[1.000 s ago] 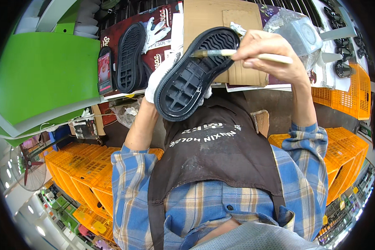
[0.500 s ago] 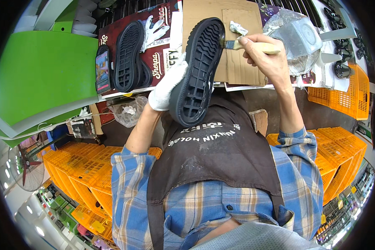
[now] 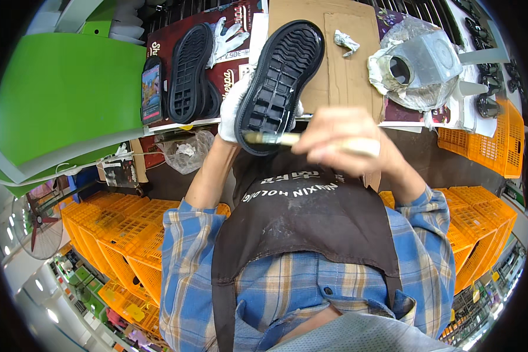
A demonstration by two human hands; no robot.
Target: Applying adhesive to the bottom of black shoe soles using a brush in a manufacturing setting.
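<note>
My left hand, in a white glove, grips a black shoe sole by its left edge. The sole is tilted, its ridged, gridded face turned up toward me, with wet shine along parts of the rim and grid. Bare and blurred by motion, my right hand holds a paintbrush with a pale handle. The bristles lie at the sole's near end, over its rim. Some fingers of my left hand are hidden behind the sole.
More black soles lie at the left beside a phone and a white glove. Cardboard covers the bench middle, with a crumpled tissue on it. A plastic-wrapped translucent container stands right. Orange crates flank me.
The brush has moved from the sole's far right edge down to its near end, with my right hand coming nearer. The sole has shifted slightly up and tilted further right.
</note>
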